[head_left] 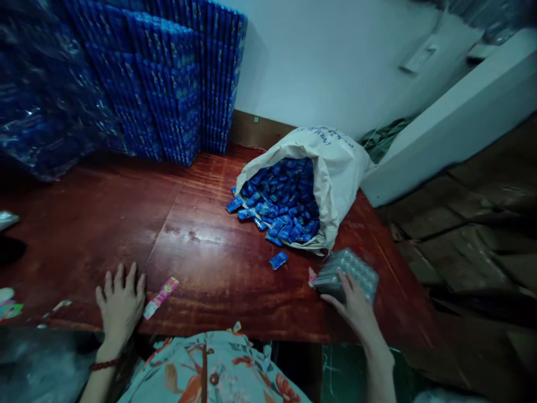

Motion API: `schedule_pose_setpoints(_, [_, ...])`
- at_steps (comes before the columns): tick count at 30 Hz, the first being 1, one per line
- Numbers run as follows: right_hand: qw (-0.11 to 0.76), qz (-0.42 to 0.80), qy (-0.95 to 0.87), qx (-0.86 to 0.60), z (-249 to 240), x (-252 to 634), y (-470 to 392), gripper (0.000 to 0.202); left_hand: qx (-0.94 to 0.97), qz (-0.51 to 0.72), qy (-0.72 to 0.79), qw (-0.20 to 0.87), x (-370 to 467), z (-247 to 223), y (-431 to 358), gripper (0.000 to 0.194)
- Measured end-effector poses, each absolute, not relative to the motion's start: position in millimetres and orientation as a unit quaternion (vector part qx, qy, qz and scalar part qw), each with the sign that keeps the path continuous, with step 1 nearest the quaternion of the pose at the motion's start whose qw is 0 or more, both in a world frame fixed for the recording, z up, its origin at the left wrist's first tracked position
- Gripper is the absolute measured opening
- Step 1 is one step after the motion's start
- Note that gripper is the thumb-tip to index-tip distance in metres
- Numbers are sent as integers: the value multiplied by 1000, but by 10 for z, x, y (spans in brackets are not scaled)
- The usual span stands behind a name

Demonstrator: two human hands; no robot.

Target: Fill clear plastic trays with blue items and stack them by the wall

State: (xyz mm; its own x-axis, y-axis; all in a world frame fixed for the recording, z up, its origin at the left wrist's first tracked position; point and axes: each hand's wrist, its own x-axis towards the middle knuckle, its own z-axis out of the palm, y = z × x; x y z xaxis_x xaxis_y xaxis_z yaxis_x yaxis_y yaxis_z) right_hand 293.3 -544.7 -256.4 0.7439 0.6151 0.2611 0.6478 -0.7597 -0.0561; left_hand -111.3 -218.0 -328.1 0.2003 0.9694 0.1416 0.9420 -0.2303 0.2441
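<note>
My left hand [121, 305] lies flat on the reddish-brown wooden table, fingers spread, holding nothing. Just right of it is a pink and yellow printed wrapper strip [161, 298]. At the right, my right hand [354, 299] grips a stack of clear plastic blister trays [350, 271], its thumb at the near left side and its fingers over the top. The stack is somewhat blurred. Behind it, a white woven sack [342, 162] lies on its side with its mouth facing me. Many small blue wrapped packets [285, 193] fill the mouth and spill out. One loose blue packet [278, 260] sits in front.
Tall stacks of blue packages [168, 89] stand against the wall at the back left. A pink scrap [311, 277] lies beside the trays. Paper bits [62, 305] are near the table's front left edge. Brown cartons [465, 252] are to the right beyond the table [201, 263].
</note>
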Motion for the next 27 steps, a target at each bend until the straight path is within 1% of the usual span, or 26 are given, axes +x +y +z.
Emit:
schedule_pose_setpoints(1, [80, -108, -361, -923, -2653, 2910, -5485, 61, 772, 130, 620, 52, -1110, -3273, -2179, 53])
schedule_pose_setpoints(4, [129, -153, -372, -906, -2762, 2863, -5530, 56, 772, 127, 621, 57, -1107, -3252, -2176, 54])
schedule_pose_setpoints(6, [151, -164, -384, -896, -2722, 2869, -5543, 55, 771, 130, 619, 64, -1105, -3243, -2177, 55])
schedule_pose_setpoints(9, [169, -147, -413, -883, -2628, 2902, -5569, 53, 771, 140, 617, 71, -1101, -3240, -2181, 55])
schedule_pose_setpoints(14, [188, -130, -416, -880, -2609, 2979, -5623, 58, 772, 134, 618, 61, -1097, -3255, -2176, 54])
schedule_pose_setpoints(16, [185, -119, -421, -880, -2625, 3042, -5641, 60, 770, 125, 623, 56, -1098, -3264, -2169, 53])
schedule_pose_setpoints(19, [154, -99, -441, -879, -2646, 3118, -5630, 61, 772, 122, 621, 48, -1107, -3290, -2159, 51])
schedule_pose_setpoints(23, [113, -117, -434, -886, -2668, 3056, -5538, 64, 780, 128, 612, 26, -1132, -3353, -2153, 50])
schedule_pose_setpoints(25, [113, -129, -411, -895, -2663, 2991, -5491, 64, 782, 132, 609, 19, -1144, -3379, -2152, 50])
schedule_pose_setpoints(27, [135, -123, -387, -904, -2635, 2956, -5463, 64, 783, 135, 607, 21, -1150, -3391, -2150, 50])
